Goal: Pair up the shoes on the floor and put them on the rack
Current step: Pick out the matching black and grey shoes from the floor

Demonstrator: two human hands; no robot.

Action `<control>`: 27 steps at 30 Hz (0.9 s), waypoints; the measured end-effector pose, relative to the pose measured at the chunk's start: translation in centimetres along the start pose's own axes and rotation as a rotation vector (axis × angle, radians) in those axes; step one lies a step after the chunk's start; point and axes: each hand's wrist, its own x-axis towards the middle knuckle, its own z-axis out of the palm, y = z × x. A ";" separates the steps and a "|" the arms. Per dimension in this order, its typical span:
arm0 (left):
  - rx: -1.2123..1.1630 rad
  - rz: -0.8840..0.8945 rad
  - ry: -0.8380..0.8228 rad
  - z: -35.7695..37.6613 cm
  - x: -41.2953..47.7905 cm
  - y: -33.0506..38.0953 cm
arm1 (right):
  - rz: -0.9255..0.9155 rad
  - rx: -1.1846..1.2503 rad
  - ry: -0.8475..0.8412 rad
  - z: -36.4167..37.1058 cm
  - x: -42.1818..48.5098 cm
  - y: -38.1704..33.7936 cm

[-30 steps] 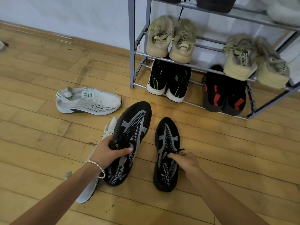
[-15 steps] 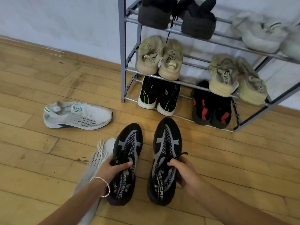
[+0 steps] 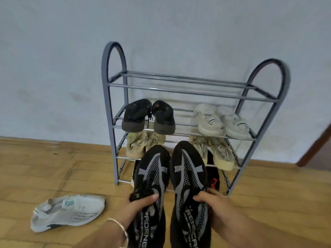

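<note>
I hold a pair of black shoes with grey stripes side by side, lifted in front of the grey metal rack (image 3: 114, 144). My left hand (image 3: 138, 206) grips the left black shoe (image 3: 152, 178) at its collar. My right hand (image 3: 213, 203) grips the right black shoe (image 3: 188, 172) the same way. Both toes point toward the rack's lower shelves. A single white shoe (image 3: 69, 212) lies on its side on the wooden floor at lower left. The rack's top shelf (image 3: 179, 86) holds nothing.
On the rack's second shelf sit a black pair (image 3: 148, 117) at left and a pale pair (image 3: 222, 120) at right. Beige pairs (image 3: 138, 145) occupy the third shelf, and dark shoes on the bottom shelf are mostly hidden. A white wall stands behind; a brown door edge (image 3: 315, 149) shows at right.
Both black shoes have come up off the floor, side by side, in front of the rack. My view has tilted up, showing the whole rack; the second white shoe is out of sight.
</note>
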 end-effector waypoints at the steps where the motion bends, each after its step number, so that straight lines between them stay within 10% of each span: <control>1: -0.003 0.028 0.000 1.1 -0.7 1.5 | -0.024 0.025 0.005 -0.1 -1.1 -1.3; 12: 0.112 0.246 -0.311 11.3 -7.5 18.1 | -0.335 0.157 -0.105 -3.0 -12.2 -17.1; 27: 0.102 0.272 -0.074 21.8 5.9 28.7 | -0.479 0.246 0.094 -7.6 -1.2 -29.4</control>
